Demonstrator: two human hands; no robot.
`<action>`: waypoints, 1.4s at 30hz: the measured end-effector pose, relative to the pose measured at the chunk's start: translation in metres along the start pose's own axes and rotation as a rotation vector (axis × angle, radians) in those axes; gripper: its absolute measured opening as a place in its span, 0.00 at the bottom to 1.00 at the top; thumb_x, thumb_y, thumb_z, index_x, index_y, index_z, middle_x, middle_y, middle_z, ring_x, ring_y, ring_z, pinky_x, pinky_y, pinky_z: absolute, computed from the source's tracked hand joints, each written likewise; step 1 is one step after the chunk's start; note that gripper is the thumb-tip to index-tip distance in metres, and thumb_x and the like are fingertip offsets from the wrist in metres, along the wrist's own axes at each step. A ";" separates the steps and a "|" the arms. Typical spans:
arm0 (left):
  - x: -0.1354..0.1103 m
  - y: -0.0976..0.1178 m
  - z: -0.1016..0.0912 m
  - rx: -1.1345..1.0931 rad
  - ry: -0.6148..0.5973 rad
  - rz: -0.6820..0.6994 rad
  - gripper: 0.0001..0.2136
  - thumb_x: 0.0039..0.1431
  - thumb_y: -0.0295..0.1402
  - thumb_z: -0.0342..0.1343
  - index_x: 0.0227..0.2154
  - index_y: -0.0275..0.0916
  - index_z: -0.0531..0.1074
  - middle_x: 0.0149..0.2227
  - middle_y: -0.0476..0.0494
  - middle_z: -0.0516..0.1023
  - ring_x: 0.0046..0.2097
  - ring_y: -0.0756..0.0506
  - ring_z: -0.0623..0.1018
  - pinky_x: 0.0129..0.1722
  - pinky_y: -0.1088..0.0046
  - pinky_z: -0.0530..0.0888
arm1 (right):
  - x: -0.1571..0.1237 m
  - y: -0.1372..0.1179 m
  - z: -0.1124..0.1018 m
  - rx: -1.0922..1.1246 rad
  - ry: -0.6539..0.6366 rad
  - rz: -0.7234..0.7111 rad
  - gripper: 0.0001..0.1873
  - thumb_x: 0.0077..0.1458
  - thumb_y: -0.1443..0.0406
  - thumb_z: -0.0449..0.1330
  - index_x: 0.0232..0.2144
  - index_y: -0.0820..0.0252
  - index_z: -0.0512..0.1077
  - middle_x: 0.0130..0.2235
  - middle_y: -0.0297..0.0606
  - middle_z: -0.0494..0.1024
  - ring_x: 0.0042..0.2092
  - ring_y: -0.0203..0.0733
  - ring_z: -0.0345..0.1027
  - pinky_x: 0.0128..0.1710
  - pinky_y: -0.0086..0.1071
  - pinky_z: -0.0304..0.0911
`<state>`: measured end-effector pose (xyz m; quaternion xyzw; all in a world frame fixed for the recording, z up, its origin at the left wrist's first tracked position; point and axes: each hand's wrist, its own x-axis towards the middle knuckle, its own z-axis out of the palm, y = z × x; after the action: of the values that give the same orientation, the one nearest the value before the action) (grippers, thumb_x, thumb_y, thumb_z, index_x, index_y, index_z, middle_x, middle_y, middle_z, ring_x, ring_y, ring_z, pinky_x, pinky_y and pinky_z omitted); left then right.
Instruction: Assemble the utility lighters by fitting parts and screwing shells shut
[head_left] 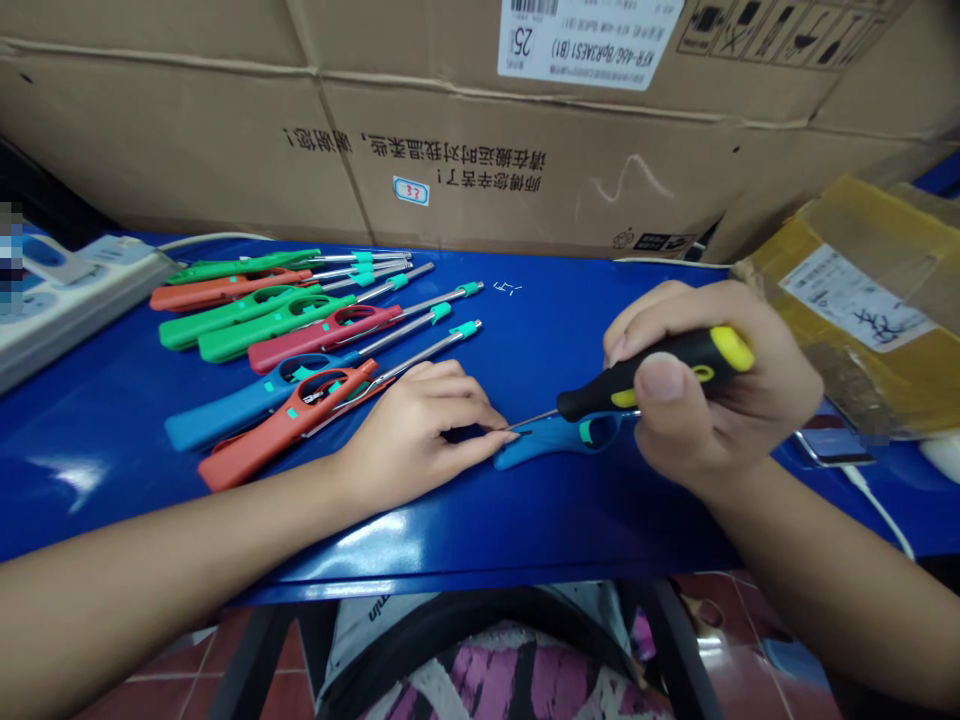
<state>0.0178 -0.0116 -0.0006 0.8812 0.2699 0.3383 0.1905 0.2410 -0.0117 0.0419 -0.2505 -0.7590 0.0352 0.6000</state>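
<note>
Left forearm [247,530] slanting in from the lower left, left hand [431,420] palm down, thumb and index finger pinched at the tips, right forearm [832,580] angled inward, right hand [720,390] raised, fingers curled in a firm grip.

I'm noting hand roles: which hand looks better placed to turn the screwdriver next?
Right, probably: the right hand grips the screwdriver handle, while the left hand is off it, down by the end of the blue lighter between the hands.
</note>
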 end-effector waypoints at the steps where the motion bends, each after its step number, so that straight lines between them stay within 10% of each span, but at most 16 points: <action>1: 0.000 0.000 0.000 0.001 0.001 -0.003 0.04 0.64 0.32 0.62 0.35 0.41 0.81 0.34 0.48 0.83 0.36 0.48 0.79 0.41 0.67 0.73 | 0.000 0.000 0.001 0.019 -0.006 0.010 0.07 0.62 0.60 0.60 0.31 0.52 0.71 0.26 0.33 0.73 0.25 0.40 0.68 0.23 0.37 0.61; 10: 0.000 0.002 0.002 -0.018 -0.089 -0.128 0.22 0.52 0.43 0.70 0.47 0.40 0.78 0.43 0.43 0.80 0.44 0.42 0.78 0.48 0.63 0.74 | -0.001 0.006 0.003 0.007 0.096 0.062 0.10 0.62 0.58 0.60 0.29 0.53 0.71 0.24 0.30 0.70 0.25 0.38 0.68 0.21 0.35 0.56; 42: -0.003 0.000 0.007 -0.013 -0.179 -0.117 0.15 0.56 0.38 0.67 0.45 0.39 0.79 0.42 0.45 0.81 0.43 0.44 0.76 0.46 0.64 0.69 | -0.003 0.000 0.007 0.137 -0.075 0.014 0.07 0.63 0.62 0.60 0.31 0.54 0.70 0.25 0.31 0.71 0.25 0.37 0.67 0.22 0.33 0.60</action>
<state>0.0206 -0.0144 -0.0069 0.8895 0.3004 0.2481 0.2388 0.2350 -0.0110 0.0375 -0.2127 -0.7749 0.1009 0.5866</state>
